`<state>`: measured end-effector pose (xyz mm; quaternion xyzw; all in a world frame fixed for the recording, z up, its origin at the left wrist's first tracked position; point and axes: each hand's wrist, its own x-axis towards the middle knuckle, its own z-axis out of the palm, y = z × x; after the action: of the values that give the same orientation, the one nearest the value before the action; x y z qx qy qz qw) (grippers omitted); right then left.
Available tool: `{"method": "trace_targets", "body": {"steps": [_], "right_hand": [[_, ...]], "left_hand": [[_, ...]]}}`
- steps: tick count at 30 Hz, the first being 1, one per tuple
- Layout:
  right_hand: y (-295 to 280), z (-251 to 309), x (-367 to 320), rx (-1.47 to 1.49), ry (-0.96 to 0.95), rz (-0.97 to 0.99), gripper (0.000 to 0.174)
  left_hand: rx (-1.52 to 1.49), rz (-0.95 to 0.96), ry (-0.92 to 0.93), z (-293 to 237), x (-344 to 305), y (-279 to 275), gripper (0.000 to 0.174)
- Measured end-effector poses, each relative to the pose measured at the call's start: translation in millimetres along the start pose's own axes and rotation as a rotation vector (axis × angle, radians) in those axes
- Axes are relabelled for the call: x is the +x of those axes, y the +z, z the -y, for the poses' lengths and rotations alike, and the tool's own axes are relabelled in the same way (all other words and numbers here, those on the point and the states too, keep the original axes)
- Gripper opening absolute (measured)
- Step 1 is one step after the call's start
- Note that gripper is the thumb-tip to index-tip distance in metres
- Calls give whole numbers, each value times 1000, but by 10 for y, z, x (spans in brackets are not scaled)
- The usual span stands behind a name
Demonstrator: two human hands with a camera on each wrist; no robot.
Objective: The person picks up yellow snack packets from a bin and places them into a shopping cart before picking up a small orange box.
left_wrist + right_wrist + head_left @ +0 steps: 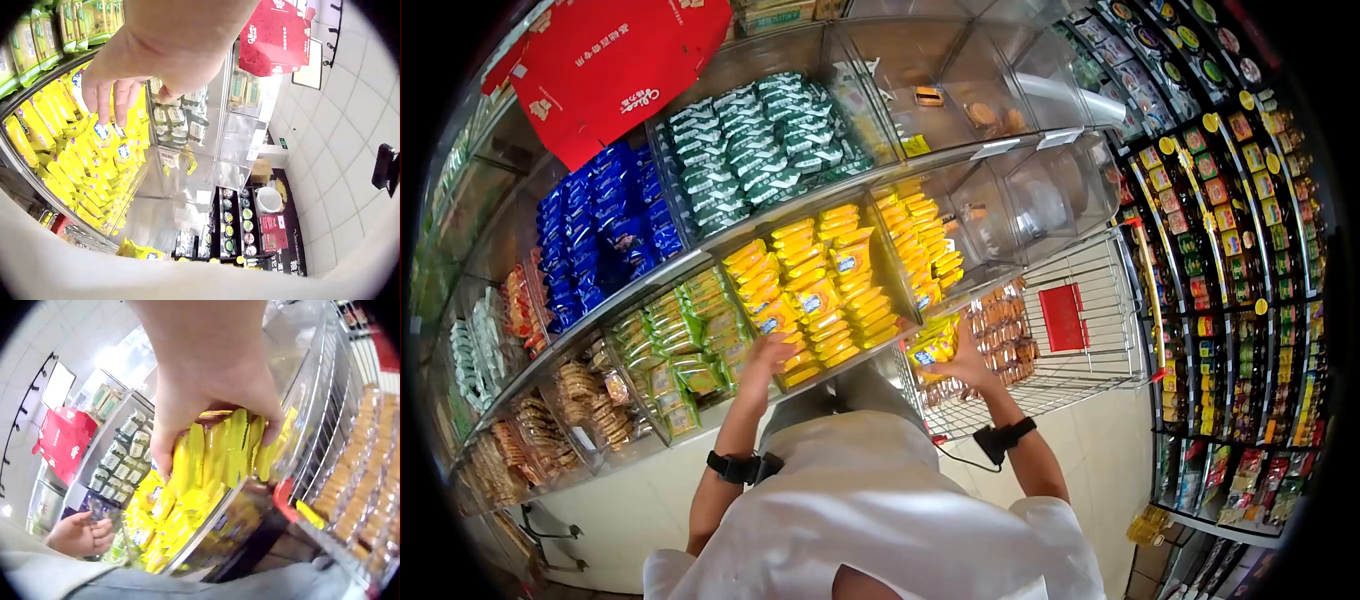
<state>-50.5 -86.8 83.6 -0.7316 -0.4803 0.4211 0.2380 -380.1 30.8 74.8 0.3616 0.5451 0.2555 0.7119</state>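
Note:
My right hand (970, 368) grips a bunch of yellow snack packets (932, 342) at the right front of the bin, beside the shopping cart. In the right wrist view, thumb and fingers clasp the bunch of packets (212, 456) from above, sealed edges upward. Over the left part of the clear bin, my left hand (766, 368) holds nothing, its fingers (122, 103) loosely extended above the yellow packets (69, 156). Rows of the same packets (815, 300) fill this bin.
The wire cart (1090, 375) stands at the right, carrying brown packaged goods (1005, 335). Green packets (685, 340) lie left of the yellow bin; dark green (760, 150) and blue packets (605, 230) lie behind. A red sign (615, 75) overhangs them. Stocked shelves (1230, 270) line the far right.

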Motion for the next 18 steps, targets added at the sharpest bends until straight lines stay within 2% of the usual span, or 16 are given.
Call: {"method": "trace_targets", "body": {"steps": [1, 4, 7, 11, 13, 16, 18], "right_hand": [[-119, -26, 49, -346, -27, -118, 102], [-440, -88, 377, -894, -290, -152, 106], [-760, -93, 862, -1114, -202, 49, 105], [-1015, -234, 1606, -1414, -273, 158, 105], [-1083, -200, 1921, -1414, -347, 139, 106], [-1128, -91, 2334, -1470, -410, 243, 107], [-1156, -22, 2576, -1424, -510, 240, 106]], "left_hand": [[-29, -45, 13, 14, -6, -18, 35], [-48, -134, 30, 21, 5, -109, 37], [-146, -214, 65, -89, -89, -132, 36], [-217, -422, 130, -46, -87, -227, 38], [-231, -500, 148, -48, -117, -245, 37], [-247, -617, 169, -62, -182, -201, 36], [-245, -658, 151, -105, -206, -165, 33]]}}
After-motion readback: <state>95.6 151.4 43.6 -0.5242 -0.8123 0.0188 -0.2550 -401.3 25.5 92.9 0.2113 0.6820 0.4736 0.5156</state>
